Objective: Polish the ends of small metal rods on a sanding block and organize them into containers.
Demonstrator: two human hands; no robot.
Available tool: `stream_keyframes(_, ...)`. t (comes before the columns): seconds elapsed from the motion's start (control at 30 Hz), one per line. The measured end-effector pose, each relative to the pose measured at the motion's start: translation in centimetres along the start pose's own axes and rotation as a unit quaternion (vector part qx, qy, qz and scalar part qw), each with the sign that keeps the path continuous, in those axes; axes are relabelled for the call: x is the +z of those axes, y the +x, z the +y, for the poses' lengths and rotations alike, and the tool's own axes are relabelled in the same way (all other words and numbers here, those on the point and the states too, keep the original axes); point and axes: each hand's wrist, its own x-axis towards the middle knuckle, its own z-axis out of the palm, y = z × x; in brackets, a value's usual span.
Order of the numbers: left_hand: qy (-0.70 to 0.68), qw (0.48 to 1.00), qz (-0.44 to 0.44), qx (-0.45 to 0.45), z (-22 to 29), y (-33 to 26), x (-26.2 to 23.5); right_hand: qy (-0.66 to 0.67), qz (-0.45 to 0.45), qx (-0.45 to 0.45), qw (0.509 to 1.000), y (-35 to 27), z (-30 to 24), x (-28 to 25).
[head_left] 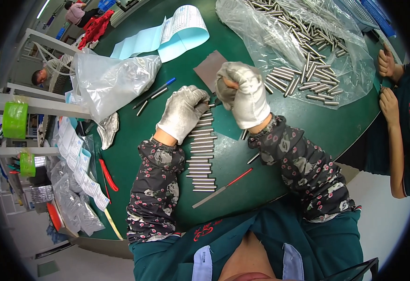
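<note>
Left hand [183, 112]: gloved, fingers curled, rested on the upper end of the rod column [201, 154].
Rod column: laid on the green table [135, 154], below both hands.
Right hand [242, 93]: clenched in a fist just right of the column top; contents cannot be told.

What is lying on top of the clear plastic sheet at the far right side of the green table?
A loose pile of short metal rods lies on the clear plastic sheet, spread on the green table. Folds of the sheet cover some rods at the far end, so those show only dimly.

green table [336, 126], silvery rods [200, 161], perhaps grey-white gloves [247, 100]
</note>
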Motion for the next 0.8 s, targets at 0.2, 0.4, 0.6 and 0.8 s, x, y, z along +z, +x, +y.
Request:
stream_keyframes(0.2, -0.01, 0.999, 0.034, 0.025, 0.1, 0.0, 0.4, 0.222, 0.079, 0.08, 0.968, 1.3, 0.1, -1.9)
stream_keyframes(0.4, 0.029, 1.0, -0.003, -0.003, 0.9, 0.0, -0.8, 0.248, 0.047, 0.04, 0.967, 0.2, -0.8, -3.1)
stream_keyframes(0.6, 0.085, 0.993, -0.08, -0.02, 1.8, 0.6, -1.4, 0.108, 0.017, 0.024, 0.994, -0.5, -1.2, -2.5)
stream_keyframes(0.8, -0.327, 0.942, 0.037, -0.063, -0.9, -2.4, 0.3, 0.158, -0.01, 0.012, 0.987, -0.4, -0.4, -2.7)
